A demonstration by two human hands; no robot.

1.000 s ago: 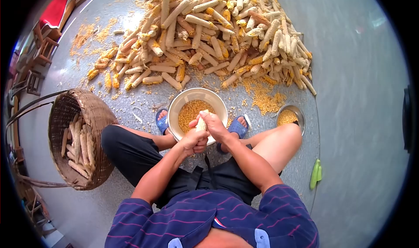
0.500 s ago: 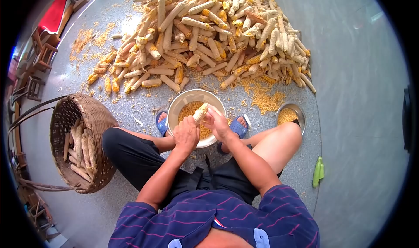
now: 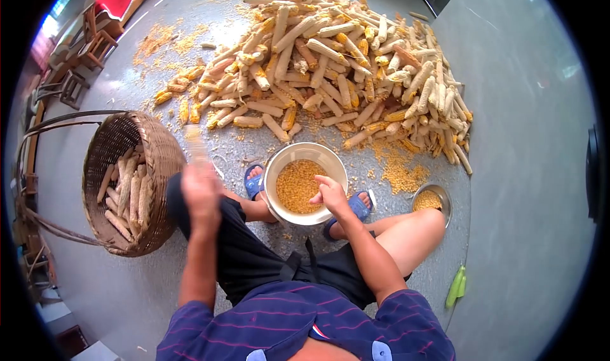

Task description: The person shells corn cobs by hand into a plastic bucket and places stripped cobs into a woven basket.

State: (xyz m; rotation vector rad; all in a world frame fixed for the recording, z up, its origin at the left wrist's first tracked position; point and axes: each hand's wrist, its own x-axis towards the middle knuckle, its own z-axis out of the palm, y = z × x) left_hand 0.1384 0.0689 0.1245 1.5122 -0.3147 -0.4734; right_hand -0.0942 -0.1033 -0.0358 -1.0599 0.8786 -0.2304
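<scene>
My left hand (image 3: 202, 196) is smeared by motion between the bucket and the basket, above my left knee. A blurred pale corn cob (image 3: 196, 144) sticks up from its closed fingers. Over the right side of the white bucket (image 3: 272, 203) hangs my right hand (image 3: 332, 194), its fingers loosely bent and apart, with nothing in them. Yellow corn kernels (image 3: 298, 186) lie inside the bucket between my feet. To the left, a tilted wicker basket (image 3: 166, 170) contains several bare cobs (image 3: 127, 193).
A large heap of corn cobs (image 3: 330, 69) rises beyond the bucket, with loose kernels (image 3: 400, 170) on the floor around it. By my right knee stands a metal bowl (image 3: 443, 199) of kernels. Green pods or husks (image 3: 455, 288) lie at right. Wooden stools (image 3: 75, 88) stand far left.
My left hand has moved left from the bucket toward the basket with the cob. My right hand has let go of the cob and stays over the bucket. The view has shifted slightly.
</scene>
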